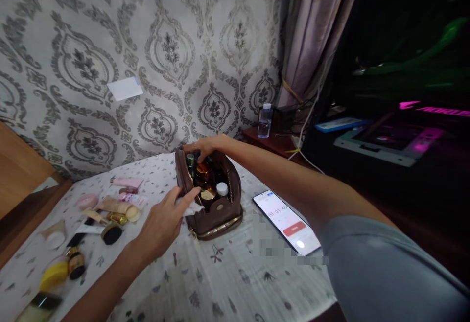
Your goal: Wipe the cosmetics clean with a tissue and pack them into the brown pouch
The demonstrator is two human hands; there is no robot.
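Observation:
A brown zippered cosmetic bag (235,213) stands wide open on the patterned sheet. Inside it are amber bottles (204,171), a dark green-capped bottle (190,159) and a small jar with a white lid (222,188). My right hand (205,148) reaches into the far end of the bag, closed near a dark cap; what its fingers hold is partly hidden. At the near left side of the bag is my left hand (165,221), its fingers closed on a crumpled white tissue (193,208) against the bag's edge.
Left of the bag lie several cosmetics, among them a pink tube (127,183), a black-lidded jar (111,233) and a yellow jar (55,274). A phone (284,221) showing a timer rests to the right. A clear bottle (265,122) stands behind, near a computer case (389,141).

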